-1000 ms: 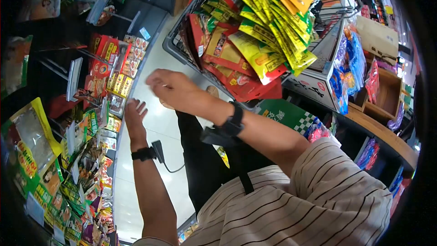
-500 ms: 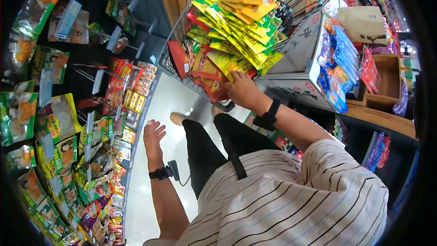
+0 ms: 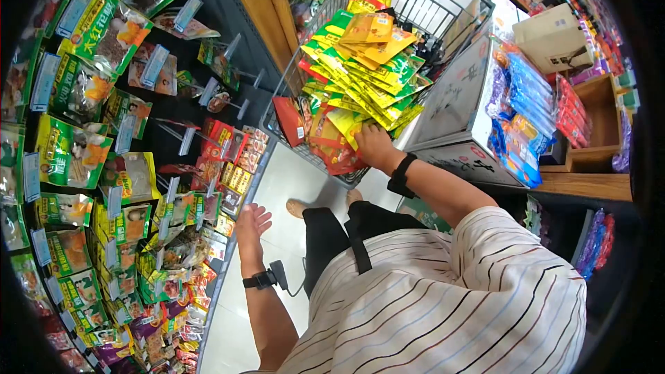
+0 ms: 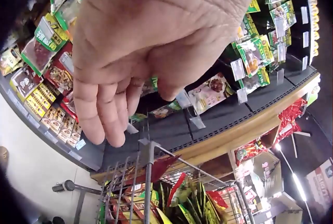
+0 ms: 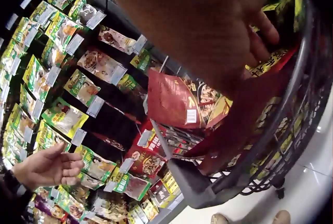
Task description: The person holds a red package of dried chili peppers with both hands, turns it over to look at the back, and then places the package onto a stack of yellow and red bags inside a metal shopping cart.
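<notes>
The large characters 大红 can be read on a green-edged packet (image 3: 104, 31) hanging on the shelf. Dark Chinese characters stand on the side of a white box (image 3: 450, 97), too slanted to read surely. Print on the heaped packets (image 3: 360, 73) and the shelf's price tags (image 3: 75, 9) is too small.

Head view: showing bright, whitish indoor light; glaring off the pale floor (image 3: 277, 173); carrying a soft grey shadow there; blackening at the rounded borders; bowing straight lines outward. Left wrist view: glowing white around a strip light (image 4: 298, 183); softening fine print. Right wrist view: running dimmer; shading the near right hand (image 5: 223, 31) heavily; blurring outlines slightly.
</notes>
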### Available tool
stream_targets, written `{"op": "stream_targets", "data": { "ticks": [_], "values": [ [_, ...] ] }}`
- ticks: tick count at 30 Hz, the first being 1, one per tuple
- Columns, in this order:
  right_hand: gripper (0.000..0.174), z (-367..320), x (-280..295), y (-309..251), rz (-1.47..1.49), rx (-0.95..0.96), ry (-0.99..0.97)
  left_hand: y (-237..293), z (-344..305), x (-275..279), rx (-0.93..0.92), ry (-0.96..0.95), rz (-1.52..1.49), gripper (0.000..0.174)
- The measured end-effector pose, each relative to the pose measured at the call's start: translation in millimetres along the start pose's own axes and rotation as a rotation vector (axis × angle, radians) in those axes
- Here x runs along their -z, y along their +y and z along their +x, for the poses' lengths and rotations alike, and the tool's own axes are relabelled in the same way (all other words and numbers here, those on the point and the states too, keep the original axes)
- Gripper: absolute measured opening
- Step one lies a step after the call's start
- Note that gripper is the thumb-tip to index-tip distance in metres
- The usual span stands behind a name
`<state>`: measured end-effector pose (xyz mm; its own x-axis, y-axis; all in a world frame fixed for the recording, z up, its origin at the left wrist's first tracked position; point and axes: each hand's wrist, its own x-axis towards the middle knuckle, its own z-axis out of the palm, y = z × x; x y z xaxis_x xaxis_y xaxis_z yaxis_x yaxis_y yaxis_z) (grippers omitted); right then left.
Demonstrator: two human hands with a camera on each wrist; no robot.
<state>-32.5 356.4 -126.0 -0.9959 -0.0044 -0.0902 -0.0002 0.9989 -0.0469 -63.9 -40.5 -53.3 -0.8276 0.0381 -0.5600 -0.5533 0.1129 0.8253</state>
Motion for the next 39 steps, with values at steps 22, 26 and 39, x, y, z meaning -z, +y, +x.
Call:
{"op": "stream_targets", "data": {
  "ticks": [22, 26, 39],
  "values": [
    [0.013, -27, 140, -16, 0.758, 0.189, 0.289, 48, -21, -71, -0.211, -0.246, 0.263, 0.054],
    [0.014, -17, 192, -17, 1.024, 0.297, 0.062, 90, -37, -102, -0.544, -0.324, 0.392, 0.058],
    [0.039, 11, 248, -29, 1.455, 0.267, -0.255, 126, -74, -84, -0.333, -0.394, 0.034, 0.033]
  ]
}}
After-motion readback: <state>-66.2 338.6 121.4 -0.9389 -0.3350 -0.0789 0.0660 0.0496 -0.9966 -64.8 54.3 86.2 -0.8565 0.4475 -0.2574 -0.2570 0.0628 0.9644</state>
